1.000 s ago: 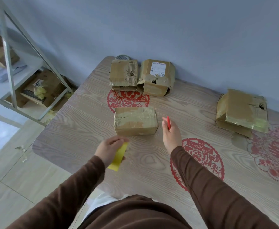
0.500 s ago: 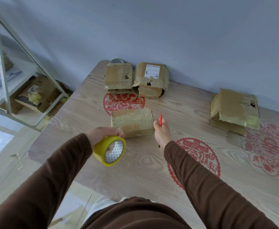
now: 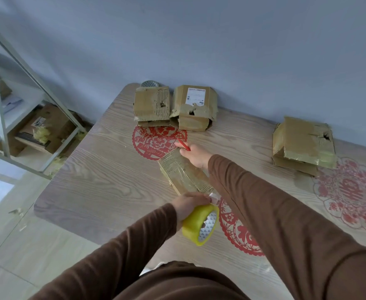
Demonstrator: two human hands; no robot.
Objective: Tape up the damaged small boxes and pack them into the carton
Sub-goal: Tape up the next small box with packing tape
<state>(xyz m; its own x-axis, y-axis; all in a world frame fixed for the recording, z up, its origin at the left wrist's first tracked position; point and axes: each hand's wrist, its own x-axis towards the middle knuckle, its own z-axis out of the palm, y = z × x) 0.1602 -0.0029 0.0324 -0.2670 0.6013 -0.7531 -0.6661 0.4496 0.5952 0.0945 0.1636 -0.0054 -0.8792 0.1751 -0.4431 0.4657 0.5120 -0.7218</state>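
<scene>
Lying slantwise on the pale wood-grain table (image 3: 104,182), the crumpled brown cardboard box (image 3: 185,175) runs from 11 to 5 o'clock between both hands: right hand (image 3: 194,155), pinching a red pen-like cutter (image 3: 184,144), grips its far end; left hand (image 3: 189,205) curls round the yellow tape roll (image 3: 200,224) at its near end.

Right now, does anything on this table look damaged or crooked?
Yes. The labelled box at the far edge has a torn hole and a crushed front, the box at the right has a hole near its corner, and the box between the hands lies askew to the table edge.
</scene>
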